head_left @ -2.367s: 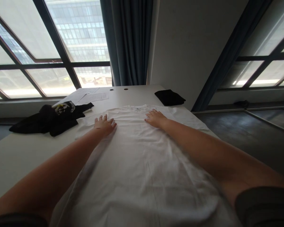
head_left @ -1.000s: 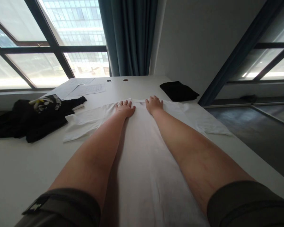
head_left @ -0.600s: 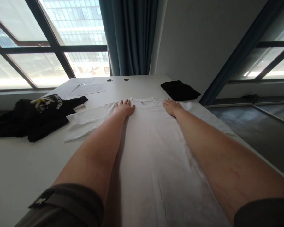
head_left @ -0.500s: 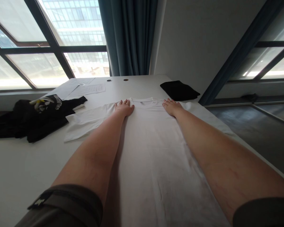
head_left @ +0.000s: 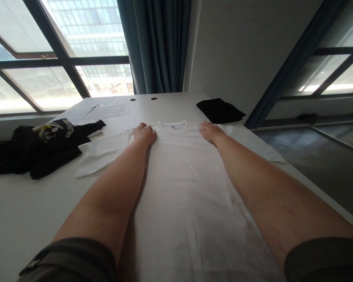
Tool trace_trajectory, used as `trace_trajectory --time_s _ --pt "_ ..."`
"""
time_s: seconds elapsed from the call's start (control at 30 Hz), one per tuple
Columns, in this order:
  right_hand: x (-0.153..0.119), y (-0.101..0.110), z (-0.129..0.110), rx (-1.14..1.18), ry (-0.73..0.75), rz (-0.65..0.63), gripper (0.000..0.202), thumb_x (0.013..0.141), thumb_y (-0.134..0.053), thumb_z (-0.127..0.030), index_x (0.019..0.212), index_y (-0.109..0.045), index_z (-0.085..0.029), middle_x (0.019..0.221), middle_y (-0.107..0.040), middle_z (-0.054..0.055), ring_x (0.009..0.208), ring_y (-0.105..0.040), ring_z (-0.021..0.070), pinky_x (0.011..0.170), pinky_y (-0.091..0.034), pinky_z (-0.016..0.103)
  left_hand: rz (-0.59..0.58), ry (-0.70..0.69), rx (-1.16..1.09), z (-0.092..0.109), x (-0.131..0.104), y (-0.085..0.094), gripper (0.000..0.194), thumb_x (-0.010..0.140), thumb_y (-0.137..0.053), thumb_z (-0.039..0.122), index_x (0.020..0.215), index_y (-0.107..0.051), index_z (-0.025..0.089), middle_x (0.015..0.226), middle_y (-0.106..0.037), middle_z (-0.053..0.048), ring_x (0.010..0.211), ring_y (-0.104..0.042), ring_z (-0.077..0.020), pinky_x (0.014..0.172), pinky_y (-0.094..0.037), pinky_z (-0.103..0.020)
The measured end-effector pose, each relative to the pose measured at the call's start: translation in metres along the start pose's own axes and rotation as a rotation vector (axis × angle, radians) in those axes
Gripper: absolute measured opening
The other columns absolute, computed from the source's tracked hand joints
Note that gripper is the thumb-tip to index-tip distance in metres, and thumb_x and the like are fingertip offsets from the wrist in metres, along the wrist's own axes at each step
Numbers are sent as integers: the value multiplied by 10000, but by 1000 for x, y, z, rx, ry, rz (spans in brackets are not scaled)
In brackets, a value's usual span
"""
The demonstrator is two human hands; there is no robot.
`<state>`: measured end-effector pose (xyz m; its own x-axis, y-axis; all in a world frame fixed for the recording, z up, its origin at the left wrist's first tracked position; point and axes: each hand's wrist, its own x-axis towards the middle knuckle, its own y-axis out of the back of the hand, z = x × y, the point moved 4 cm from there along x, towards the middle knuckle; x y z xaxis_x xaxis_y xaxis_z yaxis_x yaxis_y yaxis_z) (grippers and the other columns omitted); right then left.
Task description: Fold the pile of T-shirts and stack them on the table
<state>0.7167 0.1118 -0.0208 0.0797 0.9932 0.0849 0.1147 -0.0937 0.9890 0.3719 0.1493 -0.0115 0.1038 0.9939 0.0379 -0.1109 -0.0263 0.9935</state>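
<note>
A white T-shirt [head_left: 182, 176] lies spread on the white table [head_left: 14, 211], its collar at the far end and its sleeves out to both sides. On its left shoulder rests my left hand [head_left: 145, 134], fingers bent and slightly apart, pressing on the cloth. My right hand [head_left: 212, 132] lies on the right shoulder beside the collar, fingers stretched out and flat. Both forearms reach forward over the shirt. Light creases run down the shirt's lower front.
A crumpled black garment with a print [head_left: 53, 137] lies at the left. Folded black cloth [head_left: 220, 111] sits at the far right of the table. Papers [head_left: 106, 112] lie at the back left, near a window and a blue curtain [head_left: 159, 47].
My left hand has slid a little to the left along the shoulder, and its fingers are more bent. The right hand stays on the right shoulder. The whole view has shifted slightly.
</note>
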Motion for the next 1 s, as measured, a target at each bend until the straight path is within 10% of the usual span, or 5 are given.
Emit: trace_trajectory --time_s 0.3,0.6,1.0 --pt "3 -2 6 14 -33 -7 655 1086 -311 -436 1658 -404 -131 1751 -285 119 1604 -286 291 1292 -236 447 -66 83 5 -30 -14 1 739 1035 -216 558 1697 -292 237 1787 -199 -76 1631 -172 -372 1296 -144 -610" --pt "8 -6 9 -4 -18 18 638 1081 -350 -414 1639 -438 -118 1732 -336 110 1588 -326 290 1288 -260 426 -141 21 72 -106 -30 9 706 1061 -183 583 1717 -218 325 1802 -77 -34 1648 -106 -360 1273 -155 -665" --pt "16 -12 15 65 5 69 605 1089 -355 -443 1584 -533 -144 1694 -414 113 1555 -392 296 1285 -281 434 24 16 135 -219 -106 24 583 1100 -271 358 1582 -504 127 1689 -420 -144 1593 -317 -294 1269 -292 -429"
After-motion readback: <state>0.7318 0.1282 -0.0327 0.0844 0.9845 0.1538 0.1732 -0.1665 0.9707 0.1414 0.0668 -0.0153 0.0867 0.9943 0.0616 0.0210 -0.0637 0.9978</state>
